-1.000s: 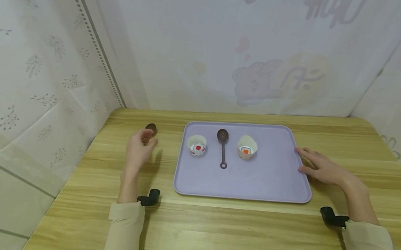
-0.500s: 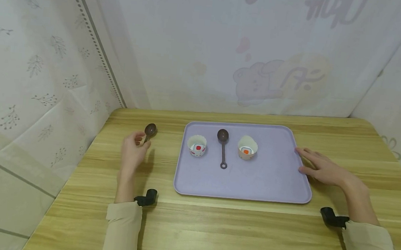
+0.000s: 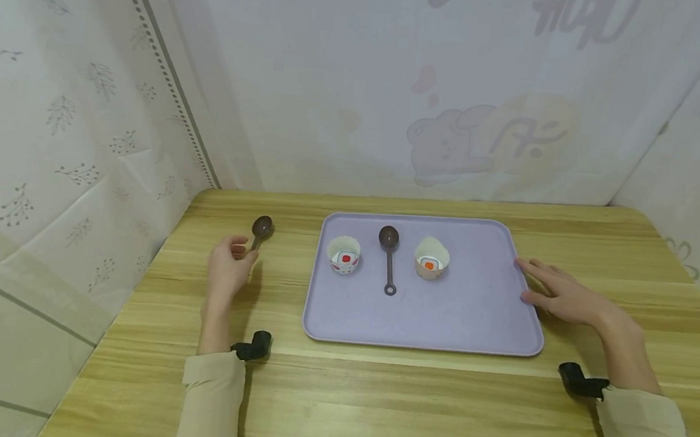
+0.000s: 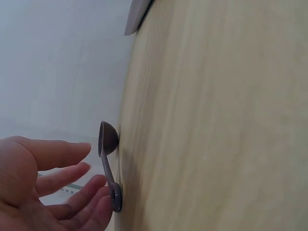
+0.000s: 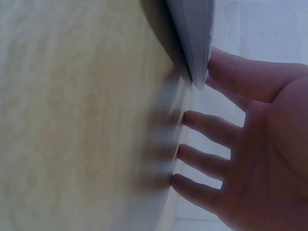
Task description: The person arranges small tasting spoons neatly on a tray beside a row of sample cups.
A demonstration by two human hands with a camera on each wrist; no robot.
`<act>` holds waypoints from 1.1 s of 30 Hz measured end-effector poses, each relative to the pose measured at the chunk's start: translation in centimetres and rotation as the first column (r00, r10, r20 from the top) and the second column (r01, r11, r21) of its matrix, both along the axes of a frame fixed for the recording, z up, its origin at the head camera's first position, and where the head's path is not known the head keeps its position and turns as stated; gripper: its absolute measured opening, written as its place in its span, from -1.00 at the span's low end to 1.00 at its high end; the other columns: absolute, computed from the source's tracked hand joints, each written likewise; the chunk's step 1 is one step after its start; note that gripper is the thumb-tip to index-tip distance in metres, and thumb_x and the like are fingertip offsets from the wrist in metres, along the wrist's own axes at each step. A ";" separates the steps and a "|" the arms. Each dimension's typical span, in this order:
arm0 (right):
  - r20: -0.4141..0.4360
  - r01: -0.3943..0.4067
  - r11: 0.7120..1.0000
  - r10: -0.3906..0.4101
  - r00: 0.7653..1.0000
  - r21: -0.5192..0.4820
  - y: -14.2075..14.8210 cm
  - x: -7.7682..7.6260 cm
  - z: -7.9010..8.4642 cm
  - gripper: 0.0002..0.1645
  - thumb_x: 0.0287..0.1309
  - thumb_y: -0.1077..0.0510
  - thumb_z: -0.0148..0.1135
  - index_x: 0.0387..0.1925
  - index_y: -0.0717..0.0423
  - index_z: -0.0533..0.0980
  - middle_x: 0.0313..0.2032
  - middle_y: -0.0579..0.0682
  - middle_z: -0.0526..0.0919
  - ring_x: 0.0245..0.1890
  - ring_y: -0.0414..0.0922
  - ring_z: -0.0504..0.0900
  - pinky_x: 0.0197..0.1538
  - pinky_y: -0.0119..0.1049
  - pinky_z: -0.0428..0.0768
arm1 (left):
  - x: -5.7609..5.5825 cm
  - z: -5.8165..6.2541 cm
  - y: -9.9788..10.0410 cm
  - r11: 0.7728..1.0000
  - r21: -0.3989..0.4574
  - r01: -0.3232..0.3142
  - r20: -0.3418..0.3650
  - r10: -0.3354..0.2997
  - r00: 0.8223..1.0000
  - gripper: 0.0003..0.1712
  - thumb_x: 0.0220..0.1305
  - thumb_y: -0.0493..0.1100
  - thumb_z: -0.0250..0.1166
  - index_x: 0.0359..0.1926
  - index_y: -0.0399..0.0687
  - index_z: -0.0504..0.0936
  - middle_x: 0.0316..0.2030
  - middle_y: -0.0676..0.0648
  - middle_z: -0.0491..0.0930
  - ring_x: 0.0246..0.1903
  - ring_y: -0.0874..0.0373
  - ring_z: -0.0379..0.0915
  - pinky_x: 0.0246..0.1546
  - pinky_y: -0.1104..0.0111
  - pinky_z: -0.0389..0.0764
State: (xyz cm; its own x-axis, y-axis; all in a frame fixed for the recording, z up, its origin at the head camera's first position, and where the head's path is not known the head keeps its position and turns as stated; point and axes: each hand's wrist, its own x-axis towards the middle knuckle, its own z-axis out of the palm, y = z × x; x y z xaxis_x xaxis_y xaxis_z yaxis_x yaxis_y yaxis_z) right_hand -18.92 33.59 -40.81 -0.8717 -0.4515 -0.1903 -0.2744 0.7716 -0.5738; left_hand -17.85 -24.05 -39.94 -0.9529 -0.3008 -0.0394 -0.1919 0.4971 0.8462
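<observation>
On the wood table at the left lies a brown measuring spoon (image 3: 263, 226), its bowl pointing away from me. My left hand (image 3: 230, 267) is beside its handle, fingers loosely bent. In the left wrist view the thumb stands apart from the spoon (image 4: 109, 138), and the fingertips are close to the handle end; whether they touch it I cannot tell. My right hand (image 3: 570, 296) rests with loose, spread fingers at the right edge of the lilac tray (image 3: 467, 321). In the right wrist view the thumb touches the tray's rim (image 5: 195, 43).
On the tray, a second brown measuring spoon (image 3: 389, 250) lies between two paper baking cups, one with a red-marked bottom (image 3: 342, 266) and one with an orange-marked bottom (image 3: 430, 271). Printed curtains (image 3: 361, 107) hang behind and beside the table (image 3: 381, 418).
My left hand has drawn back to the left and toward me, uncovering the spoon's bowl and part of its handle. The right hand and tray stay put.
</observation>
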 end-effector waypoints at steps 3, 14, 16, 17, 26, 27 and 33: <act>-0.003 0.000 1.000 0.000 1.000 -0.001 0.0 0.0 0.0 -0.15 0.45 -0.01 0.16 0.52 0.30 0.06 0.43 0.62 -0.09 0.37 0.65 -0.18 0.28 0.56 -0.14 | 0.0 -0.1 -0.1 1.000 0.003 -0.008 0.017 0.008 1.000 -0.48 0.45 -0.26 0.15 0.34 -0.40 0.35 0.15 -0.41 0.44 0.14 -0.26 0.42 -0.10 0.28 0.60; -0.003 0.000 1.000 0.000 1.000 0.003 -0.1 0.0 0.0 -0.15 0.46 -0.02 0.15 0.53 0.30 0.05 0.43 0.62 -0.09 0.37 0.65 -0.17 0.28 0.56 -0.14 | -0.1 -0.6 -0.3 0.998 -0.029 -0.056 0.045 0.058 0.997 -0.53 0.44 -0.27 0.13 0.28 -0.44 0.41 0.05 -0.38 0.52 -0.04 -0.15 0.52 -0.38 0.54 0.51; -0.002 0.001 1.000 -0.001 1.000 0.004 -0.1 0.0 0.0 -0.15 0.46 -0.02 0.15 0.53 0.29 0.05 0.43 0.62 -0.09 0.37 0.65 -0.17 0.28 0.56 -0.14 | -0.1 -0.6 -0.4 0.997 -0.036 -0.061 0.047 0.062 0.997 -0.54 0.44 -0.26 0.13 0.26 -0.45 0.43 0.03 -0.38 0.52 -0.08 -0.13 0.53 -0.39 0.54 0.50; -0.002 0.001 1.000 -0.001 1.000 0.004 -0.1 0.0 0.0 -0.15 0.46 -0.02 0.15 0.53 0.29 0.05 0.43 0.62 -0.09 0.37 0.65 -0.17 0.28 0.56 -0.14 | -0.2 -0.7 -0.4 0.997 -0.040 -0.062 0.047 0.064 0.997 -0.55 0.44 -0.26 0.14 0.25 -0.45 0.43 0.03 -0.38 0.53 -0.08 -0.13 0.53 -0.40 0.54 0.50; -0.002 0.002 1.000 -0.002 1.000 0.002 -0.1 0.0 0.0 -0.14 0.45 -0.02 0.16 0.53 0.30 0.05 0.43 0.61 -0.09 0.38 0.64 -0.18 0.27 0.57 -0.14 | -0.4 -0.8 -0.3 0.991 -0.115 -0.067 0.030 0.071 0.997 -0.63 0.38 -0.29 0.19 0.14 -0.41 0.55 -0.10 -0.34 0.62 -0.28 0.01 0.53 -0.46 0.47 0.46; -0.001 0.002 1.000 -0.002 1.000 0.000 0.0 0.0 0.0 -0.14 0.45 -0.01 0.16 0.53 0.30 0.05 0.43 0.61 -0.09 0.38 0.64 -0.18 0.27 0.57 -0.14 | -0.4 -0.8 -0.2 0.991 -0.119 -0.064 0.032 0.068 0.997 -0.63 0.37 -0.30 0.19 0.13 -0.41 0.56 -0.12 -0.33 0.62 -0.31 0.04 0.51 -0.47 0.46 0.45; 0.001 0.001 1.000 -0.001 1.000 -0.007 -0.1 0.0 -0.1 -0.14 0.45 -0.01 0.15 0.53 0.31 0.05 0.43 0.61 -0.10 0.38 0.64 -0.19 0.28 0.57 -0.15 | -0.4 -0.7 -0.1 0.990 -0.136 -0.026 0.069 0.035 0.997 -0.67 0.37 -0.31 0.19 0.10 -0.39 0.60 -0.15 -0.31 0.62 -0.35 0.07 0.47 -0.46 0.40 0.44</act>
